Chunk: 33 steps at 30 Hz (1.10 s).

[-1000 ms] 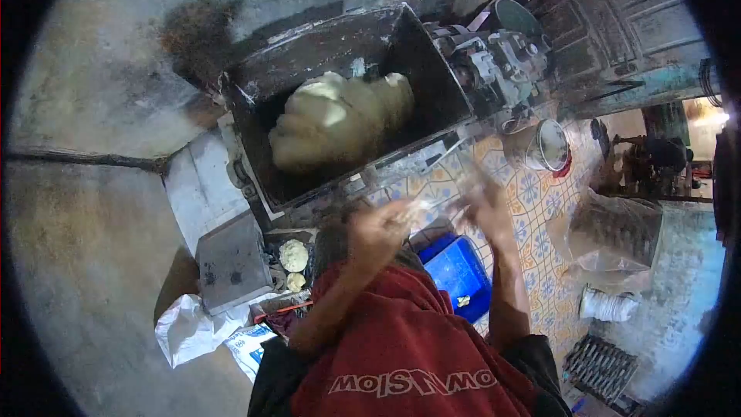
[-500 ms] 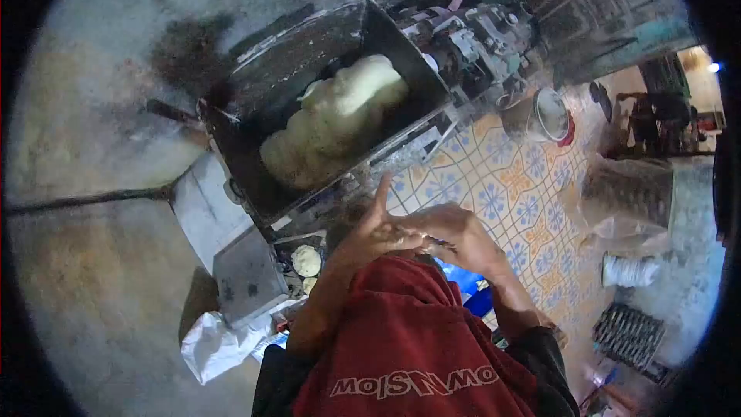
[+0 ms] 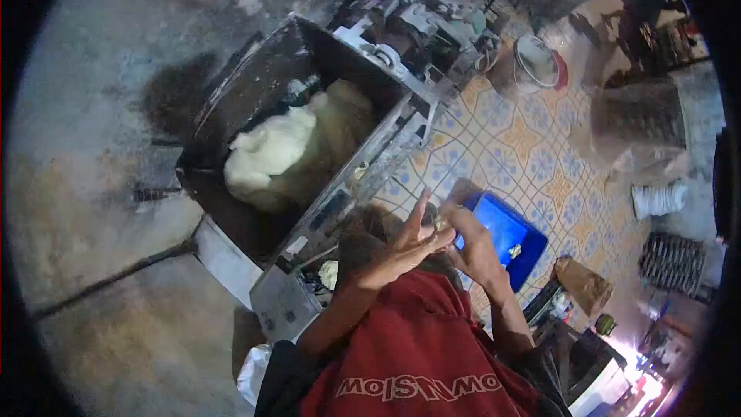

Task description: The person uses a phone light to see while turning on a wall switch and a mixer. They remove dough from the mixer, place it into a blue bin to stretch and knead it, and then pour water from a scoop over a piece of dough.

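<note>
My left hand (image 3: pixel 405 251) is held palm up in front of my red shirt, its fingers apart and a thumb or finger pointing up. Against it rests my right hand (image 3: pixel 471 243), its fingers bent together around a small pale bit that looks like dough (image 3: pixel 440 224). Beyond them, a large pale mass of dough (image 3: pixel 274 150) lies inside a dark metal trough (image 3: pixel 251 77). Right of my hands, a blue tray (image 3: pixel 498 224) on the floor has a small dough piece (image 3: pixel 515 251) in it.
Machinery (image 3: pixel 432 23) adjoins the trough's far end. A bucket (image 3: pixel 535 62) stands on the patterned tile floor (image 3: pixel 517 139). Near the trough's lower corner are a metal panel (image 3: pixel 285 301) and a pale lump (image 3: pixel 329 273). A brown bag (image 3: pixel 584 284) lies at the lower right.
The view has shifted right, showing more of the blue tray. The fingers of my right hand have come up and closed over a small bit at my left hand.
</note>
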Available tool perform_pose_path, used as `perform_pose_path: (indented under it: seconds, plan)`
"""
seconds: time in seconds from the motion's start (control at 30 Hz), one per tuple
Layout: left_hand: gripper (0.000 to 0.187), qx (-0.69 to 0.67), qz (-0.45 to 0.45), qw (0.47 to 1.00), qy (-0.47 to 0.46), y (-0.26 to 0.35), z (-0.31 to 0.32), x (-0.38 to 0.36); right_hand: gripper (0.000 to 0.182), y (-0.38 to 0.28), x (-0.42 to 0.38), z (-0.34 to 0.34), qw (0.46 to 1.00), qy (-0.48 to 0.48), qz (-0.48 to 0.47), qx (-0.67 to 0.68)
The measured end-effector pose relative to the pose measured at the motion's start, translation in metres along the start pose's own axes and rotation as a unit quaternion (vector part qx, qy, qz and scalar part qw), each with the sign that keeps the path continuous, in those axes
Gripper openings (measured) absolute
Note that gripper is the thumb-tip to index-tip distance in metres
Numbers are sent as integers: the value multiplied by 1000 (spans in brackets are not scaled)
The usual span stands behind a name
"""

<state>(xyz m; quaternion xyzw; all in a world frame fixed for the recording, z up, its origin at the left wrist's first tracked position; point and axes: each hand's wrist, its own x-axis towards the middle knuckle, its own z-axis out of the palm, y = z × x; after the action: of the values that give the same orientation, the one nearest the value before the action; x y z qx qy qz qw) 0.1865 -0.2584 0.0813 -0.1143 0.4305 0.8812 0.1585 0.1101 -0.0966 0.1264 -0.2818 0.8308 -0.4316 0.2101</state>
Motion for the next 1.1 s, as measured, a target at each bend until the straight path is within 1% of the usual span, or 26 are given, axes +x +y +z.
perform_pose_path:
  seconds: [0.07, 0.1, 0.13, 0.17, 0.2, 0.23, 0.27, 0.33, 0.37, 0.4, 0.43, 0.5, 0.53, 0.57, 0.63, 0.67, 0.73, 0.77, 0.8, 0.87, 0.9, 0.93, 0.97, 1.0, 1.03, 1.1]
  plan:
    - [94, -11, -5, 1000, 11, -8, 11, 6, 47, 13, -9, 1, 997, -6, -51, -58]
    - [94, 10, -84, 995, 60, -5, 14, 11, 32, 28, -15, 6, 998, 35, -42, -22]
    - [94, 36, -50, 994, 94, -12, 12, 14, 29, 42, -22, 7, 996, 75, 4, 49]
    - [94, 63, -15, 990, 128, -23, 8, 19, 26, 56, -29, 5, 985, 116, 50, 120]
    - [93, 58, 39, 984, 163, -32, 4, 23, 23, 64, -38, 2, 965, 154, 96, 190]
    - [92, 56, 92, 975, 197, -41, 1, 28, 21, 62, -35, -9, 949, 195, 145, 202]
    - [86, 49, 101, 975, 194, -19, 10, 26, 30, 69, -36, -16, 941, 222, 145, 209]
    - [80, 36, 34, 980, 195, -4, 17, 31, 41, 67, -35, -31, 953, 204, 92, 203]
    - [80, 91, 33, 980, 175, 0, 23, 34, 45, 63, -32, -39, 974, 147, 81, 150]
    - [82, 91, 5, 984, 153, 6, 32, 38, 49, 58, -29, -45, 989, 89, 68, 95]
    - [81, 129, 19, 984, 124, 2, 36, 41, 42, 55, -29, -44, 994, 73, 20, 80]
    - [76, 201, 47, 973, 103, -14, 41, 53, 36, 56, -21, -41, 999, 12, -40, 5]
    - [75, 208, 56, 969, 118, -21, 49, 58, 33, 61, -20, -43, 997, -21, -72, -30]
    - [74, 216, 66, 965, 136, -27, 56, 61, 29, 66, -24, -46, 997, -24, -64, -30]
    - [78, 170, 8, 969, 180, -28, 63, 62, 23, 73, -26, -51, 997, -37, -64, -28]
    - [80, 145, -19, 968, 203, -26, 68, 62, 22, 80, -26, -51, 997, -27, -75, -13]
    - [79, 68, -90, 963, 244, -17, 83, 59, 20, 100, -33, -56, 995, -15, -102, 16]
    - [83, 28, -20, 976, 217, -28, 70, 50, 19, 104, -35, -61, 999, -20, -39, 10]
    - [81, 60, 80, 956, 276, -37, 63, 47, 18, 108, -37, -68, 999, -27, 23, 1]
    - [72, 110, 187, 922, 320, -49, 28, 27, 19, 133, -37, -70, 984, -10, 86, 156]
    - [57, 135, 236, 907, 323, -44, 22, 13, 18, 135, -29, -79, 981, -16, 98, 167]
    - [54, 129, 197, 910, 341, -33, 15, -4, 18, 127, -20, -83, 978, -23, 112, 175]
    - [51, 119, 158, 913, 358, -21, 12, -22, 25, 117, -10, -85, 977, -27, 84, 192]
    - [49, 106, 120, 914, 373, -15, 9, -37, 41, 110, 2, -91, 988, -74, 40, 132]
    - [47, 118, 168, 900, 385, -21, 6, -51, 42, 99, 15, -89, 992, -73, 33, 99]
    - [48, 69, 191, 899, 387, -33, 0, -77, 45, 78, 41, -80, 998, -59, 15, 35]
